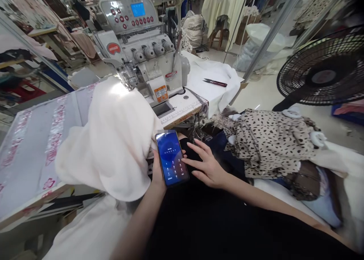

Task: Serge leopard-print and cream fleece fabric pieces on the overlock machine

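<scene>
A smartphone (171, 159) with a lit blue screen and a number keypad rests upright in my left hand (158, 173), whose fingers wrap round it from behind. My right hand (205, 164) is beside the phone's right edge with its fingers spread, the index fingertip at the keypad near the digit 3. Just left of the phone, a cream fleece cloth (113, 138) drapes over the table edge, its upper end under the needle area of the sewing machine (153, 59). My right hand holds nothing.
Thread snips (215, 82) lie on white cloth (227, 72) right of the machine. Spotted fabric (261, 142) is heaped at my right, below a black fan (322, 74). The machine table (36, 138) extends left with a patterned cover. Bundled cloth (192, 30) stands behind.
</scene>
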A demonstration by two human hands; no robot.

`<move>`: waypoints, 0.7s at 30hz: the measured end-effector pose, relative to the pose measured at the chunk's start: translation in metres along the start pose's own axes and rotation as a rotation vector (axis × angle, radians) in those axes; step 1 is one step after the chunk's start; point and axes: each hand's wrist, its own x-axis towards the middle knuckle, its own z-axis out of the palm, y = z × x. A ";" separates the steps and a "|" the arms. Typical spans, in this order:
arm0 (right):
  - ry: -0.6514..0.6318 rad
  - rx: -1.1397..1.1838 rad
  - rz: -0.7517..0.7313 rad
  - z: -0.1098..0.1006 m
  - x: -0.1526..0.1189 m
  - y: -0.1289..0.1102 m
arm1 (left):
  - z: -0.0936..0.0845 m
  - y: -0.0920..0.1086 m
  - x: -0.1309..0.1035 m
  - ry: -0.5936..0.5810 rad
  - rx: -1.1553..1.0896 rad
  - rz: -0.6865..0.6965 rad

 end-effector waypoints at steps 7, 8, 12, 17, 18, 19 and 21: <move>-0.043 -0.041 0.021 0.003 0.003 -0.001 | -0.004 -0.003 0.000 -0.016 -0.038 -0.010; -0.032 -0.032 0.027 0.002 0.004 -0.002 | -0.004 -0.004 0.000 -0.012 -0.041 0.003; -0.066 -0.016 -0.019 0.006 0.010 -0.009 | -0.004 -0.010 0.000 0.033 -0.050 0.040; -0.106 -0.015 -0.064 0.015 0.014 -0.013 | -0.004 -0.013 0.000 0.084 -0.087 0.041; -0.080 -0.006 -0.054 0.014 0.013 -0.013 | -0.005 -0.011 -0.001 0.072 -0.090 0.035; -0.051 0.002 -0.046 0.012 0.012 -0.012 | -0.005 -0.010 -0.002 0.054 -0.091 0.025; -0.004 0.003 -0.038 0.008 0.008 -0.009 | -0.006 -0.006 -0.003 0.013 -0.083 0.008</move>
